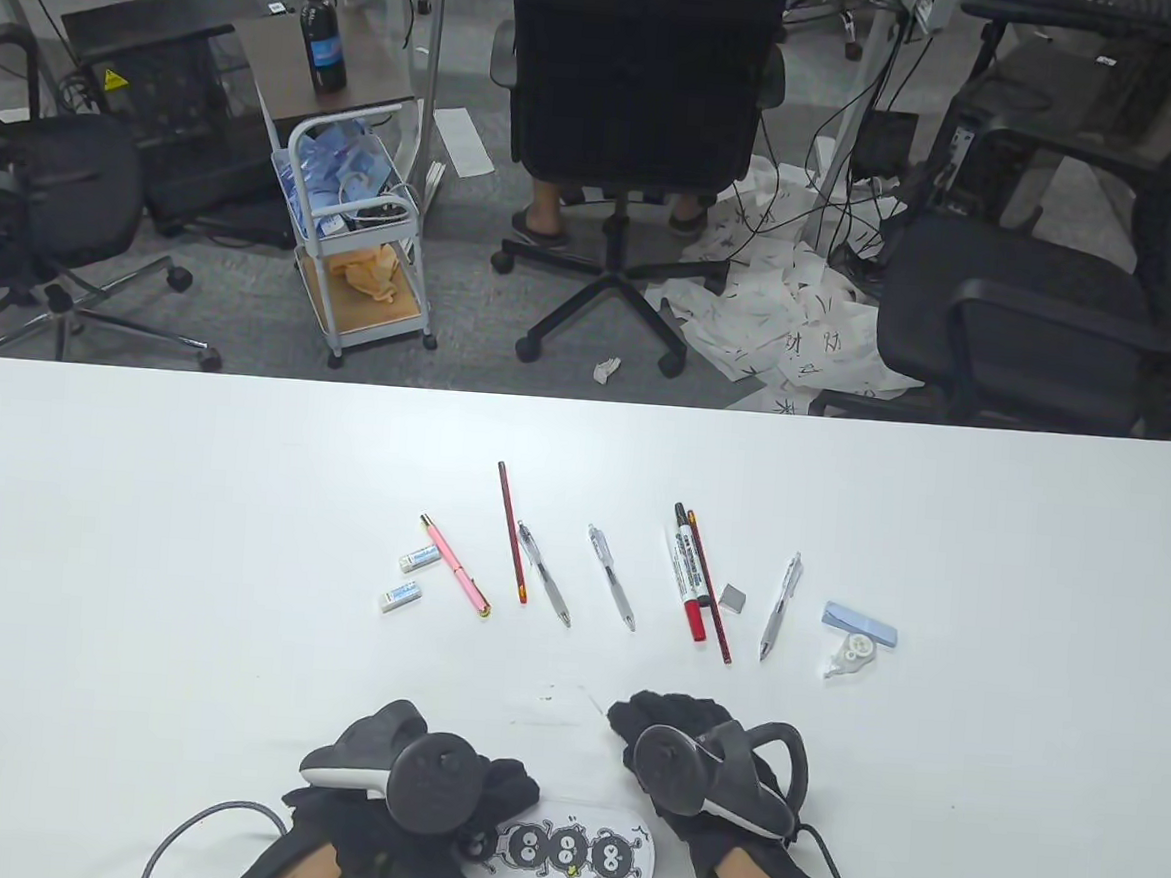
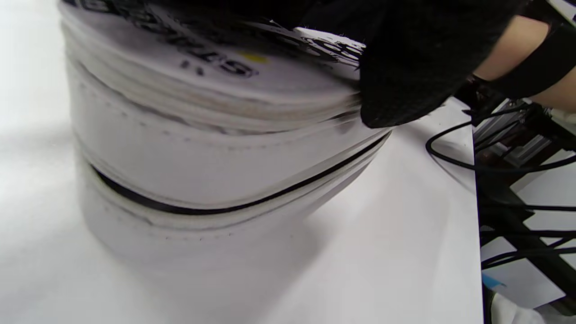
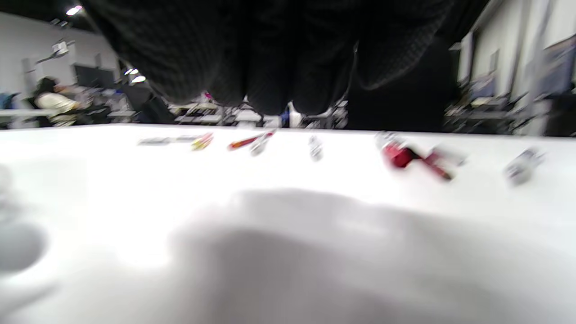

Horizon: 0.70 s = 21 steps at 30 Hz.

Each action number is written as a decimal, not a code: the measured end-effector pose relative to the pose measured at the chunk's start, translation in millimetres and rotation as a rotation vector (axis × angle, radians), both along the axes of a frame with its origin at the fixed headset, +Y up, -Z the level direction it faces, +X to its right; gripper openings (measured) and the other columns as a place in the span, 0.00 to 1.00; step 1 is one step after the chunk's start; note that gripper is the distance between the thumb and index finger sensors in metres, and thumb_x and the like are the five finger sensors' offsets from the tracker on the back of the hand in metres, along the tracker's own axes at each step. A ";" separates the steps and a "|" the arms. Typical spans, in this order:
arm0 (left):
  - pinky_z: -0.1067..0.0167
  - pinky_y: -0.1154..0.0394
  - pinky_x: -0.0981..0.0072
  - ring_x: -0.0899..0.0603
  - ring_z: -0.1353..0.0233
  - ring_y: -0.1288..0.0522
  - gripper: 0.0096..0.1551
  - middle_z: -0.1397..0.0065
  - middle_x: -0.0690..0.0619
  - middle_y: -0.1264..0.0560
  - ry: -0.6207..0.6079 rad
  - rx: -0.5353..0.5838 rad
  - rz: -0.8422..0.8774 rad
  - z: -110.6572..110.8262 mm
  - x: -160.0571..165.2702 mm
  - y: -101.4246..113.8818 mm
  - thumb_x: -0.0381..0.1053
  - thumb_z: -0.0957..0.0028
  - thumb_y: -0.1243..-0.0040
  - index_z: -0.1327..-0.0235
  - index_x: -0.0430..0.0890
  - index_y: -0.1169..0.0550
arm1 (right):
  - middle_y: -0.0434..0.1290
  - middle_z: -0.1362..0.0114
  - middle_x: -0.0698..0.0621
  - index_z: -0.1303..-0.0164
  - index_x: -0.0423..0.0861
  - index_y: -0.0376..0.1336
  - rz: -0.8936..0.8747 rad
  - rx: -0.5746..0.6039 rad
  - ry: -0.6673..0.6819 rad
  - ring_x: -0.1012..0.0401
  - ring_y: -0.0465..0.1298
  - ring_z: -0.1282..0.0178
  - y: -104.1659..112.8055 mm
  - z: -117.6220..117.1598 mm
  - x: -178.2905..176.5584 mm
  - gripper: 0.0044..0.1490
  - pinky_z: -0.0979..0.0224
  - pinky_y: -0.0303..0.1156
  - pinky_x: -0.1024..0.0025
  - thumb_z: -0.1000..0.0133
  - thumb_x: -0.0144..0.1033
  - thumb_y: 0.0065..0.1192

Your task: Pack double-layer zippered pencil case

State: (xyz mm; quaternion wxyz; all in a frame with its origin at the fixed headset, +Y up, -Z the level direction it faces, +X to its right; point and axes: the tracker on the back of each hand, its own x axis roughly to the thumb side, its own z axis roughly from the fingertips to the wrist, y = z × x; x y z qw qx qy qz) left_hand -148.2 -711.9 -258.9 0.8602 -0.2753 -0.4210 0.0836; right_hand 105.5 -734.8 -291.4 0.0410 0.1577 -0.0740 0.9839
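**Steadying the case before any packing**

Lying flat at the near edge of the table (image 1: 141, 488), the case (image 1: 576, 859), lengthwise left to right, well apart from the row of stationery farther out. Resting on its left end, the left hand (image 1: 419, 818), with fingers (image 2: 405, 81) curling over the top edge in the left wrist view; probably holding it down so that a zipper can be pulled without the case sliding. Hovering just beside the right end, the right hand (image 1: 693, 767), gripping nothing visible; fingers (image 3: 270, 67) hanging loosely, so relaxed and not closed, though blurred. Perhaps reaching for the zipper pull, which cannot be seen.

Looking white and soft, with three black fuzzy round figures printed on top. Showing on its side wall two seams: one pale line higher, one dark zipper line lower, both seeming closed. Waiting untouched in the row: erasers (image 1: 410, 577), pink pen (image 1: 456, 565), red pencil (image 1: 511, 529), marker (image 1: 688, 577), correction tape (image 1: 851, 656).
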 end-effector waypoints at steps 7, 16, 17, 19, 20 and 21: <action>0.28 0.33 0.34 0.27 0.23 0.29 0.31 0.20 0.38 0.27 0.110 -0.028 0.137 -13.9 -16.4 23.4 0.51 0.40 0.34 0.24 0.44 0.25 | 0.63 0.18 0.48 0.23 0.51 0.56 -0.197 -0.033 -0.145 0.50 0.64 0.21 -0.3 -6.0 23.5 0.40 0.23 0.58 0.49 0.46 0.50 0.59; 0.31 0.29 0.33 0.36 0.35 0.17 0.25 0.29 0.42 0.18 0.212 0.139 0.105 -48.7 -13.9 25.7 0.47 0.39 0.40 0.28 0.46 0.21 | 0.54 0.15 0.45 0.21 0.50 0.52 -0.191 -0.022 -0.169 0.47 0.55 0.19 -1.5 -6.5 24.5 0.43 0.23 0.53 0.49 0.46 0.52 0.59; 0.31 0.29 0.33 0.37 0.36 0.16 0.25 0.30 0.43 0.17 0.230 0.128 0.087 -57.8 -12.3 24.6 0.47 0.40 0.40 0.29 0.47 0.20 | 0.54 0.15 0.44 0.21 0.49 0.52 -0.194 -0.028 -0.174 0.47 0.55 0.19 -2.1 -7.0 25.5 0.44 0.23 0.53 0.49 0.46 0.52 0.59; 0.31 0.28 0.34 0.38 0.38 0.16 0.24 0.33 0.43 0.16 0.251 0.113 0.057 -72.4 -8.4 21.8 0.46 0.41 0.40 0.32 0.47 0.18 | 0.53 0.15 0.44 0.21 0.49 0.52 -0.197 -0.042 -0.177 0.47 0.55 0.19 -3.3 -7.9 27.4 0.44 0.23 0.53 0.48 0.46 0.52 0.58; 0.31 0.28 0.34 0.39 0.39 0.15 0.24 0.35 0.44 0.15 0.260 0.110 0.046 -78.3 -6.8 20.4 0.46 0.42 0.40 0.33 0.47 0.18 | 0.53 0.15 0.44 0.21 0.49 0.52 -0.202 -0.047 -0.177 0.47 0.54 0.19 -3.8 -8.0 27.8 0.44 0.23 0.53 0.48 0.46 0.52 0.58; 0.31 0.27 0.35 0.39 0.40 0.15 0.23 0.36 0.44 0.14 0.273 0.104 0.029 -86.3 -4.8 17.5 0.46 0.43 0.40 0.35 0.48 0.17 | 0.53 0.15 0.44 0.21 0.49 0.52 -0.206 -0.051 -0.176 0.47 0.54 0.19 -4.2 -8.1 27.9 0.44 0.23 0.53 0.48 0.46 0.52 0.58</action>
